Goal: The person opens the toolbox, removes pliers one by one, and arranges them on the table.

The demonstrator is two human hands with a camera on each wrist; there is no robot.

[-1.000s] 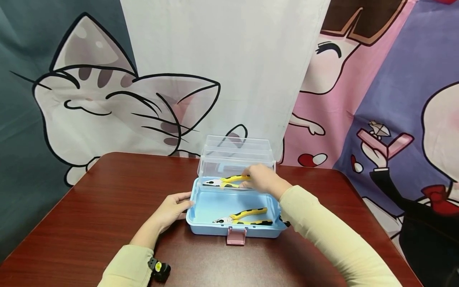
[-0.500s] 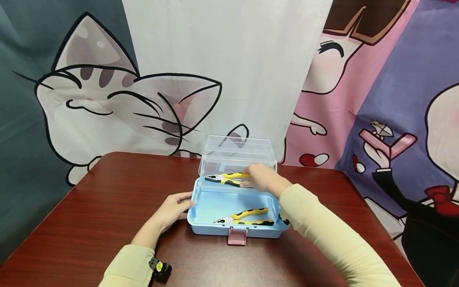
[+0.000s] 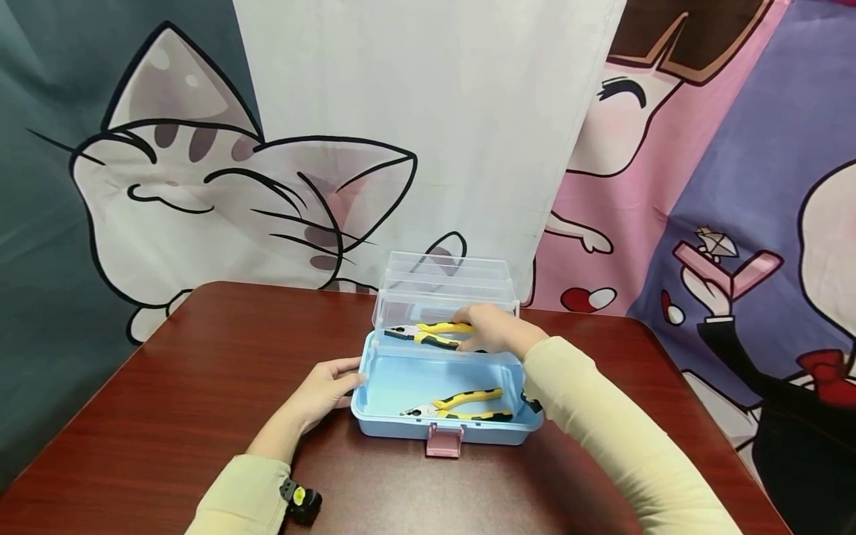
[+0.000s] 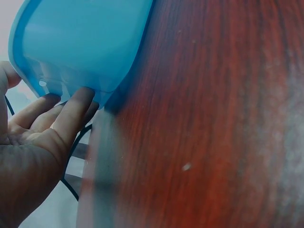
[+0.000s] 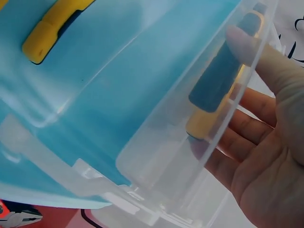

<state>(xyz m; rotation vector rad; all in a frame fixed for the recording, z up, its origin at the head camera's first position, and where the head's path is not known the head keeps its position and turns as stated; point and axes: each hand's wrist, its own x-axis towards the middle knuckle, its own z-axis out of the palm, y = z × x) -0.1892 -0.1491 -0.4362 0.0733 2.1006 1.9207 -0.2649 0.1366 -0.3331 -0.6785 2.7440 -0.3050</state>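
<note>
A light blue toolbox (image 3: 374, 429) lies open on the table, with a clear tray (image 3: 394, 351) raised across its back part. My left hand (image 3: 324, 390) holds the box's left end, thumb at the rim; in the left wrist view its fingertips (image 4: 80, 97) touch the blue wall. My right hand (image 3: 493, 328) grips the handles of yellow-and-black pliers (image 3: 428, 334) at the tray. Through the translucent wall the right wrist view shows my thumb on a pliers handle (image 5: 216, 80). A second pair of yellow-and-black pliers (image 3: 461, 405) lies in the front of the box.
A pink latch (image 3: 444, 441) hangs open at the box's front. The clear lid (image 3: 448, 266) stands raised behind, near the printed cloth backdrop (image 3: 428, 148). The reddish-brown table (image 3: 254, 357) surrounds the box. A red-and-black tool with silver jaws (image 5: 23, 218) shows at the right wrist view's lower left.
The pliers in my right hand have tilted and risen slightly, showing more of the lower handle's black grip. My left hand keeps its place on the box.
</note>
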